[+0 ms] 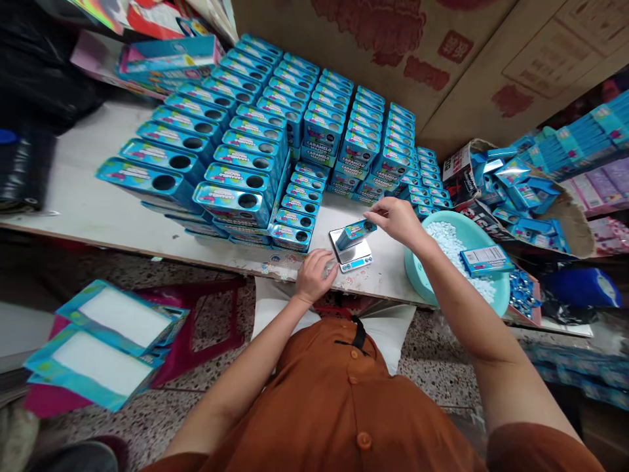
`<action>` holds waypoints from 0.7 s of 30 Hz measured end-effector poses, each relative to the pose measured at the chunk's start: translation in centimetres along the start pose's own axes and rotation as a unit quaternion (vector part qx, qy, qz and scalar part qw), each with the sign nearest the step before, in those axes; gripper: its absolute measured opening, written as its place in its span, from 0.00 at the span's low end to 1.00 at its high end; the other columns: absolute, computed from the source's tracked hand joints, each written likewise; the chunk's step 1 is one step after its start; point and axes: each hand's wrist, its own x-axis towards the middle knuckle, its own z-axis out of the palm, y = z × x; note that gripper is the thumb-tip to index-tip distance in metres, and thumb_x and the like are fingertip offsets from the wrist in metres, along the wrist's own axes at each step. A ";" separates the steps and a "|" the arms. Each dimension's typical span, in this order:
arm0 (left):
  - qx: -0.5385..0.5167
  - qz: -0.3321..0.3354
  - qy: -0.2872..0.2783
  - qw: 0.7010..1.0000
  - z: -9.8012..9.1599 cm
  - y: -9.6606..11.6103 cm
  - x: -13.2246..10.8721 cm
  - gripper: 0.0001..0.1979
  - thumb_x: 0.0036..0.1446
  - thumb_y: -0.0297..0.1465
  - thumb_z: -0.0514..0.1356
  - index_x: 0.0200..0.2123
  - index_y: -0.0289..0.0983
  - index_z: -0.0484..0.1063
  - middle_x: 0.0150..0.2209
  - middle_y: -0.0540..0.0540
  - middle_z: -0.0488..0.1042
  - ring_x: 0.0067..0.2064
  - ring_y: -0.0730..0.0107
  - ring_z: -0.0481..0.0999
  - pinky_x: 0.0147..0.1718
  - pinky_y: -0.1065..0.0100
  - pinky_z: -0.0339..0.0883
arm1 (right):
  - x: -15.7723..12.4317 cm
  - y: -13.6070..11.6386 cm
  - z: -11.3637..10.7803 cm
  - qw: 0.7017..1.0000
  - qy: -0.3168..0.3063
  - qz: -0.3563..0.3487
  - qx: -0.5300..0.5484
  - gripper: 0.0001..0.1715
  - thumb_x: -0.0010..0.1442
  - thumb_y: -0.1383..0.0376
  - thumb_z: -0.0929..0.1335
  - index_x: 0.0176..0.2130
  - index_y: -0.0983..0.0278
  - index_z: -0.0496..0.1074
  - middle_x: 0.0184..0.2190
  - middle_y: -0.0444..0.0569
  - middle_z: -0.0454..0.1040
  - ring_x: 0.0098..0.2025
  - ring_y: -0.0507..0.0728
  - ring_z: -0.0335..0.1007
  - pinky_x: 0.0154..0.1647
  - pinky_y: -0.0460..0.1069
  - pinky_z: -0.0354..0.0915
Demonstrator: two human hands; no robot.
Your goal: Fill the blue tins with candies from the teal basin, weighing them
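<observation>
A small digital scale (356, 263) lies on the table in front of me. On its metal plate stands a blue candy box (354, 232), slightly tilted in view, with a round hole in its top. My right hand (397, 221) is at the hole end of this box, thumb and fingertips pinched together; whatever they hold is too small to make out. My left hand (315, 274) rests on the table edge just left of the scale, fingers extended and holding nothing. To the right, a turquoise basin (417, 275) contains small white candies (445, 237) and another blue box (486, 259) lying flat.
Rows of stacked blue boxes (236, 196) fill the table's left and back. Behind them stands a large cardboard carton (373, 39). An open carton (580, 229) of blue boxes sits right, beside a tray of wrapped sweets (523, 292). Display cartons (122, 318) lie on a magenta stool (216, 288).
</observation>
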 end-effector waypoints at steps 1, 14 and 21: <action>0.000 -0.003 -0.002 1.000 0.0 0.0 0.0 0.09 0.57 0.30 0.61 0.43 0.38 0.71 0.44 0.44 0.76 0.50 0.61 0.74 0.53 0.57 0.70 | -0.3 -0.1 -0.2 1.000 0.010 0.000 -0.003 0.12 0.59 0.60 0.69 0.29 0.65 0.77 0.29 0.49 0.75 0.31 0.53 0.67 0.33 0.48 0.59; -0.004 -0.002 -0.010 1.000 0.0 -0.2 -0.1 0.09 0.56 0.29 0.61 0.42 0.39 0.71 0.44 0.44 0.76 0.50 0.61 0.73 0.52 0.56 0.69 | -14.4 12.2 -4.3 0.917 -0.132 0.323 -0.194 0.22 0.60 0.54 0.64 0.39 0.68 0.77 0.39 0.60 0.77 0.38 0.63 0.72 0.38 0.53 0.62; -0.006 -0.005 -0.020 1.000 0.0 -0.2 0.0 0.09 0.56 0.29 0.61 0.42 0.39 0.71 0.44 0.44 0.76 0.50 0.61 0.73 0.52 0.56 0.69 | -18.1 13.9 -0.7 0.952 -0.027 0.302 -0.042 0.20 0.52 0.55 0.67 0.41 0.65 0.75 0.34 0.51 0.76 0.32 0.57 0.70 0.36 0.50 0.64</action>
